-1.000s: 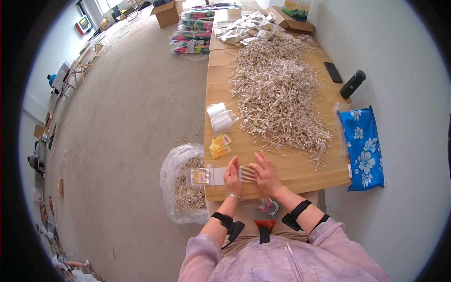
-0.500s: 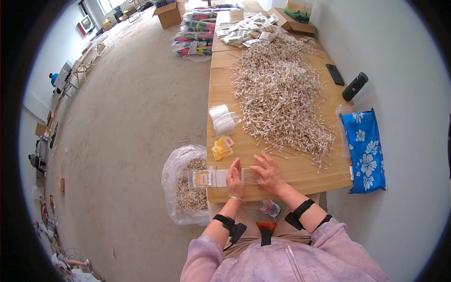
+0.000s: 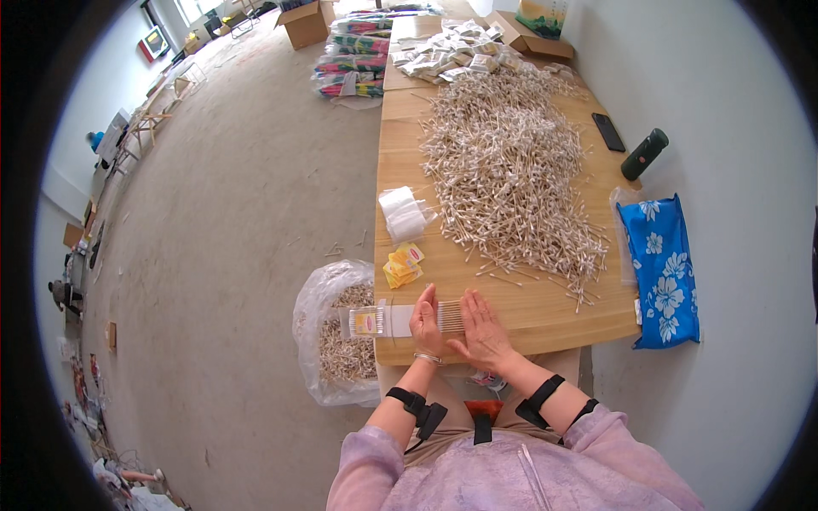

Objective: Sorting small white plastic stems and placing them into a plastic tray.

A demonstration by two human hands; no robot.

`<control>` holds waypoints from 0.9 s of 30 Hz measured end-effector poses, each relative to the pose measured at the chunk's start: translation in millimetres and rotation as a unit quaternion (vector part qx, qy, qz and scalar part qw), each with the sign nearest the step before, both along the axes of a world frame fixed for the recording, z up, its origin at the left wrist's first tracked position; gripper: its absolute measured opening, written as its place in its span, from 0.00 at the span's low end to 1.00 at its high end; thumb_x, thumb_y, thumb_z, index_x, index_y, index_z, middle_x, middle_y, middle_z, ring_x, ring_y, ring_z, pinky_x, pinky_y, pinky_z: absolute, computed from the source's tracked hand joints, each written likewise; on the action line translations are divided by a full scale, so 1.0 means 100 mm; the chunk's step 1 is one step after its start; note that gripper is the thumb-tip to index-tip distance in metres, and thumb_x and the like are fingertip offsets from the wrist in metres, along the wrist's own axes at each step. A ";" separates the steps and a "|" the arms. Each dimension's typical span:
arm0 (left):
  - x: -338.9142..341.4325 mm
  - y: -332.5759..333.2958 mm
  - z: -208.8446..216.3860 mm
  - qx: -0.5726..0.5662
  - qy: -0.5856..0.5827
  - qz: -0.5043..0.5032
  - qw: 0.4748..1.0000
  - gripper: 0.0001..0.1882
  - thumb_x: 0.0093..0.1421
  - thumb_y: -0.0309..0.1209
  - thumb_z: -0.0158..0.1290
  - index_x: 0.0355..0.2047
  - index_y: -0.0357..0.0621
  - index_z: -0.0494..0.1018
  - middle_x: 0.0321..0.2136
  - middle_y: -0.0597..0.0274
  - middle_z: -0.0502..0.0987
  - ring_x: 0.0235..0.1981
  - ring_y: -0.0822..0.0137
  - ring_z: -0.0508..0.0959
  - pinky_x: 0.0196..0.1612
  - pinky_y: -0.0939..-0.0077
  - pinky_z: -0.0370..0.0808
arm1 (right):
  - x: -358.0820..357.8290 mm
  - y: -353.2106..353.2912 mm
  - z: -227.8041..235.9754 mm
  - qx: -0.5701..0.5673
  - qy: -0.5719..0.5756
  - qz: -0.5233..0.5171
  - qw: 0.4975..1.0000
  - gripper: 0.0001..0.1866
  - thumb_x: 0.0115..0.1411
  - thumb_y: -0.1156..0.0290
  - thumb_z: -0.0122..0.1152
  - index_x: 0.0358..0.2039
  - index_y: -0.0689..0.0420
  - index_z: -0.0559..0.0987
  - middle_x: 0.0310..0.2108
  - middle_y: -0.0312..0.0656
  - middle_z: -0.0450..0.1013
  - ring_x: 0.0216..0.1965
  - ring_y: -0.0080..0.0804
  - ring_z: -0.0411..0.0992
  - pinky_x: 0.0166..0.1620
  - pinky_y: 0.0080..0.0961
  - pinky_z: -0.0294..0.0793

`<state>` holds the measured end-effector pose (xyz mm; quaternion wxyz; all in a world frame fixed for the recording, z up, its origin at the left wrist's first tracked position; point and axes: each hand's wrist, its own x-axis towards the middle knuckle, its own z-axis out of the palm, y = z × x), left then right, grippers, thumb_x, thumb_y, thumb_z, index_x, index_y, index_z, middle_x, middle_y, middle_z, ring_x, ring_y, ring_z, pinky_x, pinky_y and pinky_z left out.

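Cotton swabs (image 3: 450,316) lie side by side in a flat row on the table between my two hands. Across the left end of this row, my left hand (image 3: 426,325) is curled on its edge, gripping the swabs; its palm side is partly hidden. My right hand (image 3: 483,330) is flat, fingers stretched out, its side against the right ends of the swabs. Left of my left hand lies a clear plastic bag (image 3: 400,322) with a white part. At the table's left edge, a filled packet of swabs (image 3: 366,322) with a yellow card juts out slightly.
A large heap of loose swabs (image 3: 511,162) covers the table (image 3: 545,319) beyond my hands. Yellow cards (image 3: 403,266) and white plastic bags (image 3: 405,213) lie at left. A phone (image 3: 607,133), dark bottle (image 3: 644,155) and blue floral pack (image 3: 660,272) line the right. A swab-filled sack (image 3: 311,328) stands below.
My right hand has turned and flattened, its fingers now straight and together alongside the swab ends rather than spread over them. My left hand has stayed in place.
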<state>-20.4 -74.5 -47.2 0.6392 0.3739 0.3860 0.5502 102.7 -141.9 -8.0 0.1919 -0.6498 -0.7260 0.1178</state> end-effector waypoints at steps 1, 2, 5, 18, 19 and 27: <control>0.01 0.00 0.00 -0.003 -0.005 0.004 1.000 0.26 0.69 0.41 0.37 0.56 0.30 0.62 0.55 0.53 0.66 0.57 0.65 0.65 0.62 0.74 0.61 | -0.02 -0.02 0.00 -0.035 -0.036 0.021 0.999 0.48 0.55 0.50 0.56 0.63 0.70 0.46 0.65 0.59 0.44 0.68 0.50 0.41 0.68 0.42 0.38; 0.02 0.00 0.00 -0.003 -0.005 0.004 1.000 0.26 0.69 0.41 0.37 0.56 0.30 0.62 0.55 0.53 0.66 0.57 0.65 0.65 0.62 0.74 0.61 | -0.03 -0.01 0.01 -0.035 -0.036 0.021 0.999 0.48 0.55 0.50 0.56 0.63 0.70 0.46 0.65 0.59 0.44 0.68 0.50 0.41 0.68 0.42 0.38; 0.03 0.01 0.00 0.004 -0.005 0.010 1.000 0.25 0.69 0.41 0.37 0.55 0.29 0.63 0.55 0.50 0.66 0.58 0.62 0.65 0.61 0.72 0.61 | -0.05 0.01 0.00 -0.055 -0.054 0.016 0.997 0.50 0.55 0.46 0.53 0.63 0.71 0.45 0.66 0.59 0.41 0.69 0.50 0.37 0.68 0.42 0.35; -0.02 0.00 -0.04 0.001 0.001 -0.005 1.000 0.25 0.69 0.41 0.37 0.56 0.30 0.62 0.55 0.53 0.66 0.58 0.65 0.65 0.63 0.72 0.60 | -0.15 0.02 -0.02 -0.078 -0.086 -0.008 0.993 0.51 0.55 0.43 0.53 0.64 0.69 0.44 0.67 0.56 0.38 0.69 0.48 0.34 0.68 0.41 0.31; 0.02 -0.01 0.00 0.005 0.010 -0.006 1.000 0.25 0.69 0.41 0.37 0.56 0.30 0.62 0.55 0.53 0.66 0.58 0.65 0.65 0.63 0.72 0.60 | -0.13 0.02 -0.02 -0.081 -0.074 -0.010 0.994 0.51 0.56 0.44 0.53 0.64 0.69 0.44 0.67 0.56 0.38 0.69 0.48 0.34 0.68 0.41 0.32; 0.00 0.00 -0.02 0.001 -0.010 0.007 1.000 0.25 0.69 0.41 0.37 0.56 0.30 0.62 0.55 0.53 0.66 0.58 0.65 0.65 0.62 0.73 0.60 | -0.02 0.01 0.02 0.001 0.008 -0.008 1.000 0.49 0.51 0.59 0.63 0.64 0.66 0.47 0.65 0.57 0.43 0.68 0.51 0.40 0.67 0.43 0.41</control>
